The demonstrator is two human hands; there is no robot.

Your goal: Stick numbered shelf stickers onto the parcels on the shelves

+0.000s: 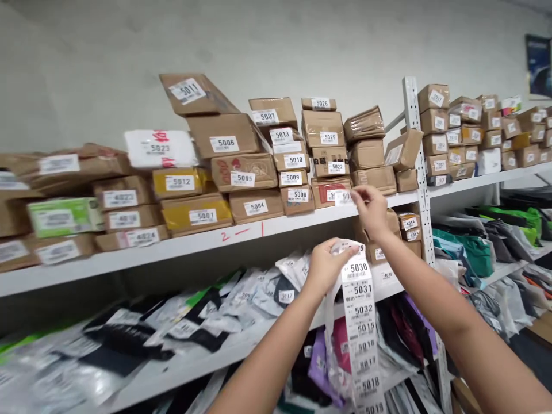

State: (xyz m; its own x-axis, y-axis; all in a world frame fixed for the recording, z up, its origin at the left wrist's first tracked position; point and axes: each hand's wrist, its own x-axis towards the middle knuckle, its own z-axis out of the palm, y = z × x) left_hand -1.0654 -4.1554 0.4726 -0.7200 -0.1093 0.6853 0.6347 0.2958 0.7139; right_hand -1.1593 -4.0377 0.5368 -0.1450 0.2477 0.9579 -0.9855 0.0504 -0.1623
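My left hand (pixel 324 268) is closed on the top of a long strip of white number labels (pixel 361 322) that hangs down, reading 5030, 5031, 5032 and on. My right hand (pixel 370 211) is raised to the upper shelf (pixel 181 244), pinching a small white label (pixel 344 197) against the front of a brown cardboard box (pixel 330 190). That box sits in a stack of numbered brown boxes, under boxes 5022 and 5025.
The upper shelf carries many labelled cardboard boxes (pixel 241 172), 5001 to 5026. A white perforated upright (pixel 420 172) divides the bays. The lower shelves hold piles of plastic mailer bags (pixel 185 322). More boxes (pixel 474 132) fill the right bay.
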